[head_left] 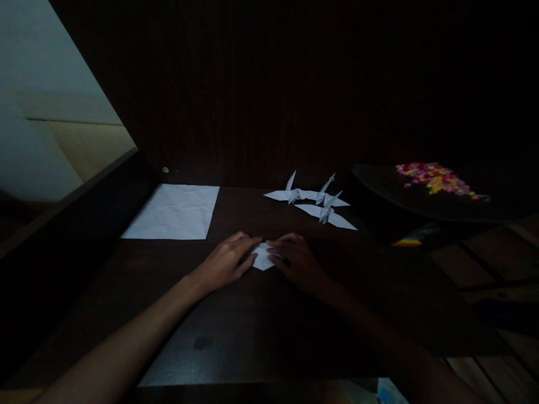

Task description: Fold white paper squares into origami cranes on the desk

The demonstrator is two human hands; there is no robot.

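A small piece of folded white paper (263,259) lies on the dark wooden table in front of me, its lower edge coming to a blunt point. My left hand (231,255) grips its left side, thumb below and fingers along the top. On the right side my right hand (297,258) does the same, fingers bent onto the paper. Both hands hide part of its edges. Beyond them stand three white paper cranes (326,215), wings spread, close together.
A flat white sheet with crease lines (177,213) lies at the back left, beside a low dark side board (84,207). A dark upright panel (252,95) closes off the back. At right, a dark curved surface (370,179) carries a colourful flower-like cluster (438,178).
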